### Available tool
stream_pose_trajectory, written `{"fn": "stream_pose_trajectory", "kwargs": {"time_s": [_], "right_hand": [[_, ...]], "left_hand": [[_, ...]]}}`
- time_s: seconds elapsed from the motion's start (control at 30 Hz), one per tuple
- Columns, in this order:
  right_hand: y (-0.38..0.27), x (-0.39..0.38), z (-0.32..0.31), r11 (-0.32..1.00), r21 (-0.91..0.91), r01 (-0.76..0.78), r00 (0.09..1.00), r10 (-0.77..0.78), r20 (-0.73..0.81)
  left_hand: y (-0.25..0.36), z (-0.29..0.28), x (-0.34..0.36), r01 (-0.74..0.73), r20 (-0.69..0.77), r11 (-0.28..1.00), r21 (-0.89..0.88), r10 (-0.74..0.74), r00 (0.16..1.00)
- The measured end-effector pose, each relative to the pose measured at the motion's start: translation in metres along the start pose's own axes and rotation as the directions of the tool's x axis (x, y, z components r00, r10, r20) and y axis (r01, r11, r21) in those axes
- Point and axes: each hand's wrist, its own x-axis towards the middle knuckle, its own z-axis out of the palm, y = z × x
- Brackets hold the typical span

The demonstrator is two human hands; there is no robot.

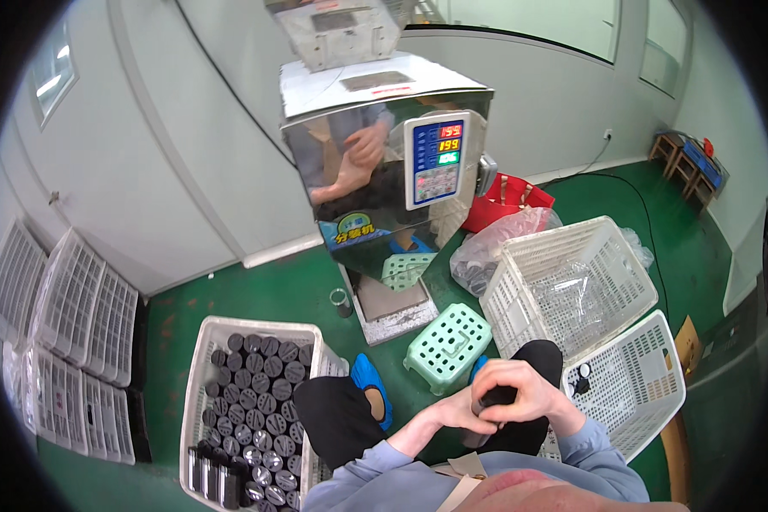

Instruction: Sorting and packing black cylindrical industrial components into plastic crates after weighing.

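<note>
Both hands meet over my lap around a dark cylindrical jar (497, 396). My left hand (467, 410) wraps its lower part, and my right hand (520, 388) closes over its top, fingers curled round the dark cap area; much of the jar is hidden by my fingers. To the left, a white plastic crate (317, 363) holds several dark-lidded jars (254, 384), some upright clear-sided ones at its front. To the right, a white crate (666, 384) has a few black lids (582, 386) inside.
A steel machine with a lit panel (433, 159) stands ahead. A mint perforated stool (448, 346), a small clear jar (341, 303), another white crate (627, 273), a plastic bag (478, 260) and a red bag (503, 196) lie about it. Stacked crates (85, 307) stand left.
</note>
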Motion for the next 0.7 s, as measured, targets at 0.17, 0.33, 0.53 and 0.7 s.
{"fn": "stream_pose_trajectory", "kwargs": {"time_s": [0.17, 0.33, 0.53, 0.7], "right_hand": [[-0.004, -0.015, 0.025, 0.999, 0.025, -0.046, 0.987, 0.049, -0.153], [-0.013, -0.016, 0.031, 0.998, 0.049, -0.041, 0.975, 0.05, -0.217], [-0.017, -0.005, 0.04, 0.994, 0.111, 0.0, 0.993, 0.013, -0.12], [-0.031, 0.016, 0.05, 0.979, 0.182, 0.096, 0.995, -0.092, -0.034]], "left_hand": [[0.007, 0.024, -0.009, -0.097, -0.054, 0.99, 0.107, 0.103, 0.993], [0.039, 0.055, -0.019, -0.126, -0.208, 0.991, -0.038, 0.115, 0.971], [0.043, 0.075, -0.034, -0.169, -0.455, 0.981, 0.096, 0.194, 0.869], [0.064, 0.086, -0.058, -0.139, -0.539, 0.976, 0.17, 0.21, 0.816]]}}
